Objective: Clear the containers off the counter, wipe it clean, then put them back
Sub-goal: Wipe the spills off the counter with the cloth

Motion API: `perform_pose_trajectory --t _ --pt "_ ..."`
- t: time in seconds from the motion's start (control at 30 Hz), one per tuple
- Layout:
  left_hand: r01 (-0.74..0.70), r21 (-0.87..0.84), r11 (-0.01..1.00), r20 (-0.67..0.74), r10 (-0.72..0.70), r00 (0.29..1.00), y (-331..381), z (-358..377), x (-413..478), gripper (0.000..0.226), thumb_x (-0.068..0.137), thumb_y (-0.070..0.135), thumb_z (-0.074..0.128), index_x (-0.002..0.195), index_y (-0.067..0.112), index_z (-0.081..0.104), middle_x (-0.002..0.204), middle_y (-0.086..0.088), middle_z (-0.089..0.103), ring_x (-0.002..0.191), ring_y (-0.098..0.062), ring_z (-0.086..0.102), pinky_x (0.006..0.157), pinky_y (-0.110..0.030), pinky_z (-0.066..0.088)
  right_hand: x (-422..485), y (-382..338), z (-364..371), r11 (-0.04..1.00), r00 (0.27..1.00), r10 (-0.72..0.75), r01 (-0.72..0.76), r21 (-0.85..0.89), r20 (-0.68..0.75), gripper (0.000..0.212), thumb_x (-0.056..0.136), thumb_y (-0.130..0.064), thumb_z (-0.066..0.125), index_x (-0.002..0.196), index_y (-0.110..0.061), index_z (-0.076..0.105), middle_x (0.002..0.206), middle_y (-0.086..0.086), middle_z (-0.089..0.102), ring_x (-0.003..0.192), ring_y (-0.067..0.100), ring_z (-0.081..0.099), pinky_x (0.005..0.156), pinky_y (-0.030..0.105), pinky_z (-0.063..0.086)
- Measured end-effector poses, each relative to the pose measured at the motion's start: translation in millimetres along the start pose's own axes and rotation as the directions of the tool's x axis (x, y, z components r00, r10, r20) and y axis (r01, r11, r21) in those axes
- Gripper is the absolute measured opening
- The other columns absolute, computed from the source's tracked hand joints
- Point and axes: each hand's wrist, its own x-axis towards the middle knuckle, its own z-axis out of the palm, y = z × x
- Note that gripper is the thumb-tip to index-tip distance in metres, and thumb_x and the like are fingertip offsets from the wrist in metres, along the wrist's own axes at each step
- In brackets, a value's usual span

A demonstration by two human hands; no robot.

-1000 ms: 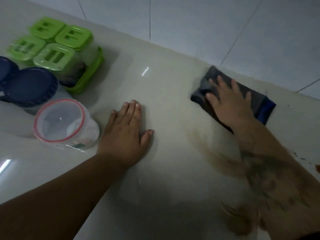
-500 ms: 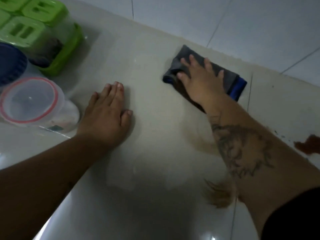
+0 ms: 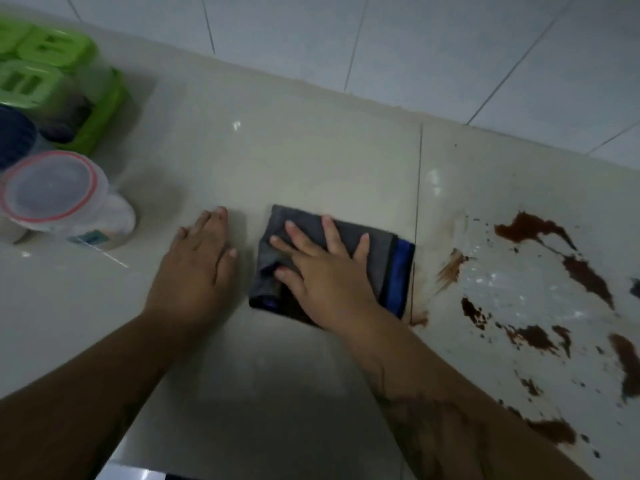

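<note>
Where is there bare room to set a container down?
Bare: between the cloth and the tiled wall, and the near counter this side of the left hand and right hand. Crowded: green-lidded containers and red-rimmed jar at left; brown spill right of the seam.

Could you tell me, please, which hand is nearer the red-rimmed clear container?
Left. The left hand rests flat on the counter just right of the red-rimmed clear container, not touching it; the right hand presses the cloth farther right.

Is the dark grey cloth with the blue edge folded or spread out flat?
Folded. The dark grey cloth shows stacked layers along its left edge, a compact pad under the flat right hand.
</note>
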Motion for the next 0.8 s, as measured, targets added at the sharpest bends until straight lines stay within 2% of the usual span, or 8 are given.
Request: perform_pose_trajectory --t 0.1,0.17,0.3,0.4,0.5,0.63,0.73,0.8 --pt "-0.147 0.142 0.979 0.085 0.136 0.987 7.5 6.7 -24.1 0.064 0.094 0.040 0.027 0.148 0.005 0.029 0.153 -0.013 0.033 0.143 -0.026 0.027 0.115 -0.045 0.016 33.9 35.5 -16.5 0.999 0.999 0.033 -0.034 -0.015 -0.022 0.050 0.098 -0.060 0.025 0.147 -0.053 0.018 0.158 -0.028 0.006 0.149 0.020 -0.006 0.106 0.072 -0.010" --pt "-0.169 0.176 0.970 0.123 0.149 0.981 9.8 8.2 -30.5 0.064 0.095 0.042 0.027 0.150 0.007 0.026 0.155 -0.010 0.028 0.145 -0.023 0.022 0.117 -0.044 0.014 34.3 66.1 -29.3 0.988 0.989 0.145 -0.145 0.045 -0.015 0.053 0.098 -0.061 0.022 0.149 -0.049 0.018 0.160 -0.018 0.014 0.149 0.015 -0.003 0.108 0.070 -0.010" --pt "-0.184 0.184 0.966 0.134 0.161 0.978 10.4 8.0 -34.3 0.065 0.095 0.042 0.025 0.149 0.006 0.028 0.155 -0.010 0.028 0.145 -0.024 0.022 0.117 -0.046 0.014 -35.6 97.8 -42.3 0.941 0.952 0.293 -0.304 0.152 0.090 0.049 0.100 -0.057 0.020 0.148 -0.048 0.023 0.163 -0.002 0.010 0.149 0.016 0.003 0.112 0.064 -0.011" --pt "-0.181 0.164 0.970 0.120 0.163 0.979 9.6 7.2 -32.5 0.064 0.094 0.041 0.023 0.149 0.007 0.028 0.155 -0.009 0.029 0.145 -0.023 0.021 0.117 -0.045 0.014 -101.6 72.8 -24.5 0.940 0.956 0.246 -0.275 0.202 0.159 0.049 0.098 -0.060 0.014 0.146 -0.052 0.021 0.161 -0.014 0.008 0.146 0.006 -0.015 0.111 0.063 -0.017" --pt "-0.180 0.136 0.974 0.104 0.166 0.981 8.9 8.9 -33.2 0.063 0.095 0.039 0.021 0.149 0.007 0.028 0.155 -0.010 0.030 0.145 -0.022 0.023 0.117 -0.043 0.013 -132.0 10.9 14.2 0.983 0.976 0.179 -0.182 0.016 0.124 0.063 0.085 -0.067 0.003 0.146 -0.056 0.013 0.152 -0.033 -0.008 0.144 0.016 -0.027 0.105 0.071 -0.017" --pt "-0.179 0.101 0.979 0.073 0.172 0.982 5.6 8.6 -32.8 0.060 0.096 0.036 0.021 0.147 0.006 0.033 0.152 -0.012 0.035 0.143 -0.025 0.027 0.116 -0.043 0.013 -69.0 -23.4 28.3 0.959 0.959 0.282 -0.283 -0.026 -0.033 0.054 0.096 -0.060 0.009 0.148 -0.051 0.002 0.160 -0.021 -0.008 0.147 0.029 -0.019 0.104 0.075 -0.009" --pt "-0.218 0.101 0.971 0.103 0.207 0.973 3.8 7.3 -34.9 0.059 0.097 0.037 0.021 0.149 0.010 0.029 0.154 -0.009 0.031 0.144 -0.022 0.023 0.117 -0.042 0.010 -2.0 13.1 -1.9 0.938 0.936 0.346 -0.342 0.058 -0.070 0.054 0.100 -0.056 0.018 0.152 -0.046 0.006 0.161 -0.020 -0.006 0.148 0.024 -0.015 0.104 0.068 -0.019" --pt "-0.259 0.099 0.961 0.133 0.246 0.960 2.5 5.4 -36.3 0.058 0.097 0.036 0.021 0.149 0.011 0.027 0.155 -0.008 0.030 0.145 -0.021 0.021 0.118 -0.042 0.010 9.5 56.8 -16.8 0.896 0.893 0.442 -0.436 0.083 -0.086 0.056 0.100 -0.055 0.019 0.153 -0.042 0.007 0.162 -0.016 -0.003 0.149 0.021 -0.009 0.106 0.062 -0.017"
